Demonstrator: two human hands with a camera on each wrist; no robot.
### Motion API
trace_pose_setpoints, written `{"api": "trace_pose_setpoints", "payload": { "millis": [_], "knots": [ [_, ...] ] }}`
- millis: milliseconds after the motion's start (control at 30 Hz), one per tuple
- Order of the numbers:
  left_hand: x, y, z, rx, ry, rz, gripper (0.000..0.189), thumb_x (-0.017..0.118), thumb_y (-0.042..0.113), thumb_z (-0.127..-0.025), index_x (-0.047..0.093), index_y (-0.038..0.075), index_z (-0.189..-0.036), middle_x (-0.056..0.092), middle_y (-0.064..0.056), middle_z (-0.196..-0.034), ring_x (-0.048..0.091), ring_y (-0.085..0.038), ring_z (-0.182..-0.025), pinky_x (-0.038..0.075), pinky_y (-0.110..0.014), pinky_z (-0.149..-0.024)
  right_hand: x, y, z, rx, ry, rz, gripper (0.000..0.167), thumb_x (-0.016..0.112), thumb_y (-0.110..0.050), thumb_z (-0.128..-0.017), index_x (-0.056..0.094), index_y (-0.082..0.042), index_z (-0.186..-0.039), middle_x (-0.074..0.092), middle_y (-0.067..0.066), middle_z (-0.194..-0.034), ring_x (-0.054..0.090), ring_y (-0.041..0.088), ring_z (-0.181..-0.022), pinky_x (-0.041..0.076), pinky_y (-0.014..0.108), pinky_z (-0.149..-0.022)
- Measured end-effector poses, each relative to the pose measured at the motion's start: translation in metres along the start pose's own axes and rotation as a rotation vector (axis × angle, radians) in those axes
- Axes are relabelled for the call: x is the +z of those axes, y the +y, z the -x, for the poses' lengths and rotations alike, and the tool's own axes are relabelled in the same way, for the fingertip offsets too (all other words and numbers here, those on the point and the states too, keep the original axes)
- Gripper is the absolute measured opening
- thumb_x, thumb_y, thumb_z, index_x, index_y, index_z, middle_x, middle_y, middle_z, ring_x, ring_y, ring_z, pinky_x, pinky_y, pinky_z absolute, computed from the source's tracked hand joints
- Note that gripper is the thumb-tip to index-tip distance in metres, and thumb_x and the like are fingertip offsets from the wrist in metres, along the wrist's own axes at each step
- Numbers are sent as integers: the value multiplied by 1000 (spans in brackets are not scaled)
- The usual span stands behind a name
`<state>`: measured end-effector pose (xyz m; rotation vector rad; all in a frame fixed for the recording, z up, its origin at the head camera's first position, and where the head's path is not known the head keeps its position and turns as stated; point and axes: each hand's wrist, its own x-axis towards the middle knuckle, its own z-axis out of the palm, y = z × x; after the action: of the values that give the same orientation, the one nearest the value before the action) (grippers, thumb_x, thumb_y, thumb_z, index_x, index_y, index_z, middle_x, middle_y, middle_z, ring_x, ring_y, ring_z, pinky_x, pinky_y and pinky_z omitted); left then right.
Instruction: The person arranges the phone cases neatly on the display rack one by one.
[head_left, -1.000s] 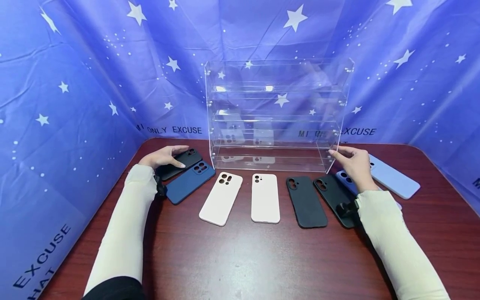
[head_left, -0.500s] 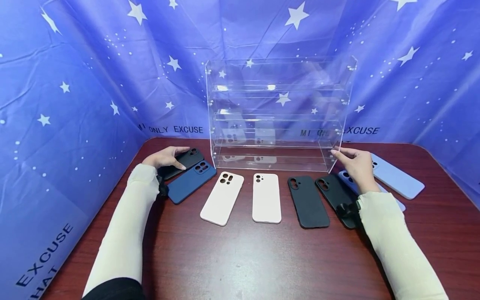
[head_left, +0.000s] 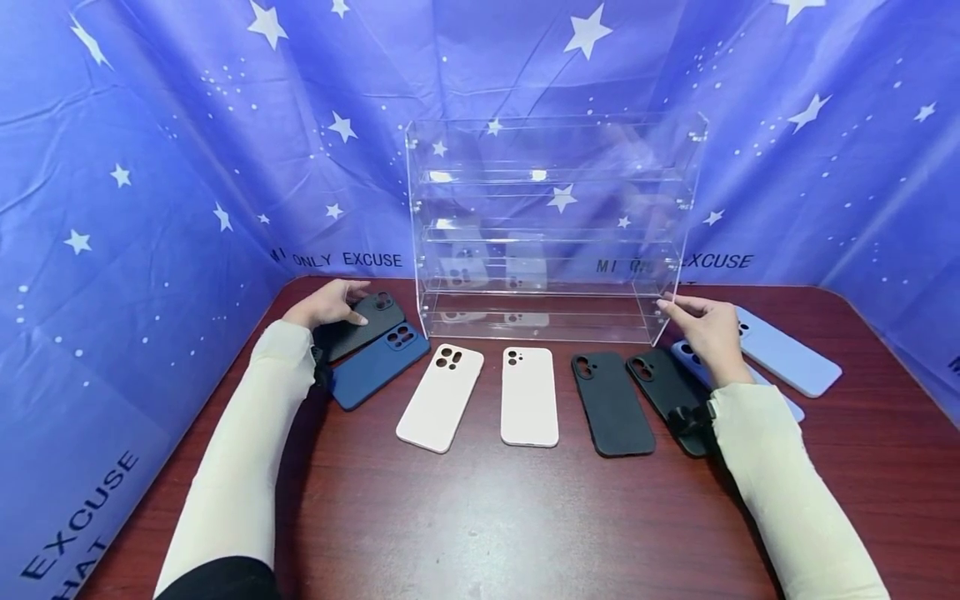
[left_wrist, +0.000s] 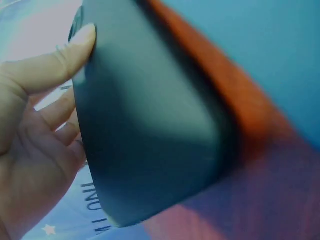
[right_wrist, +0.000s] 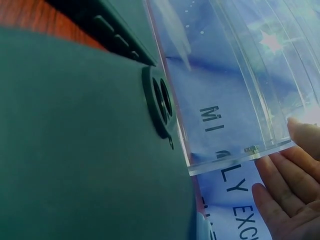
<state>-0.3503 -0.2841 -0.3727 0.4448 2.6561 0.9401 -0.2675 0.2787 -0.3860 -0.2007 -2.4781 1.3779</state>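
With the thumb on its face and fingers behind its edge, my left hand (head_left: 326, 306) holds a black phone case (left_wrist: 145, 115) at the table's back left. That case tilts up off the table, next to a dark blue phone case (head_left: 367, 373). A clear acrylic display rack (head_left: 540, 327) with several tiers stands at the back centre. My right hand (head_left: 708, 333) pinches the lower front edge of the rack's right side panel, thumb and fingers on either side, as the right wrist view shows. Below this hand lie a black phone case (head_left: 666, 390) and a partly covered periwinkle phone case (head_left: 791, 407).
Two white phone cases (head_left: 441, 398) (head_left: 529, 398) and another black phone case (head_left: 613, 404) lie in front of the rack. A light blue phone case (head_left: 791, 352) lies at the right. Blue star-patterned cloth (head_left: 337, 192) hangs behind and at the sides.
My left hand has risen slightly, and the black phone case has tilted up with it. My right hand keeps its hold on the rack's side panel.
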Motion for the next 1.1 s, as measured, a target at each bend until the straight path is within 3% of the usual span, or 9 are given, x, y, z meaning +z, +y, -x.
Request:
{"api": "trace_pose_setpoints", "payload": {
  "millis": [167, 333, 433, 567, 700, 800, 967, 1100],
  "knots": [
    [-8, 16, 1, -5, 34, -32, 54, 67, 2, -85, 45, -10, -133, 51, -32, -128, 47, -44, -120, 45, -50, -96, 0, 1, 0, 12, 8, -40, 46, 69, -44, -83, 70, -9, -113, 71, -7, -98, 53, -1, -97, 40, 9, -68],
    [-12, 28, 4, -18, 18, -14, 46, 64, 2, -87, 50, -9, -129, 52, -31, -128, 49, -42, -119, 44, -50, -97, -1, 0, 1, -11, 9, -7, 49, 67, -45, -84, 69, -7, -114, 71, 4, -104, 54, 3, -98, 40, 11, -67],
    [-12, 33, 7, -2, 6, -79, 42, 64, 3, -88, 53, -10, -125, 53, -31, -127, 50, -42, -117, 45, -50, -96, 0, 2, 0, -18, 10, -9, 49, 67, -44, -84, 68, -6, -114, 71, 5, -105, 55, 1, -97, 41, 11, -68],
    [-13, 40, 12, 53, 12, -160, 35, 65, 3, -87, 59, -12, -118, 60, -29, -117, 56, -41, -109, 48, -50, -92, 5, 24, -14, -42, 22, -23, 49, 69, -48, -82, 70, -10, -112, 71, 1, -105, 56, 0, -96, 41, 10, -67],
    [-16, 44, 19, 70, 15, -146, 33, 66, 3, -86, 61, -10, -116, 64, -27, -111, 59, -39, -104, 50, -48, -88, 12, 55, -34, -73, 45, -3, 52, 68, -56, -78, 72, -16, -111, 72, -2, -102, 56, 1, -98, 41, 10, -69],
    [-20, 47, 24, 73, 30, -135, 34, 65, 4, -87, 60, -8, -119, 62, -26, -115, 58, -38, -107, 50, -48, -90, 14, 61, -38, -86, 53, 15, 55, 66, -59, -78, 71, -17, -111, 72, -6, -99, 56, 0, -98, 41, 11, -70],
    [-30, 59, 35, 114, 111, -133, 33, 64, 6, -89, 61, -5, -119, 63, -24, -115, 60, -37, -104, 50, -50, -88, 9, 34, -21, -68, 38, -1, 54, 68, -54, -80, 71, -10, -112, 72, -3, -96, 52, 0, -87, 40, 15, -56],
    [-38, 75, 46, 155, 177, -139, 28, 64, 5, -88, 64, -4, -114, 69, -19, -103, 64, -26, -93, 52, -42, -83, 1, 6, -4, -27, 12, -10, 50, 68, -44, -84, 68, -4, -114, 69, 10, -107, 49, 0, -86, 39, 16, -58]
  ]
}}
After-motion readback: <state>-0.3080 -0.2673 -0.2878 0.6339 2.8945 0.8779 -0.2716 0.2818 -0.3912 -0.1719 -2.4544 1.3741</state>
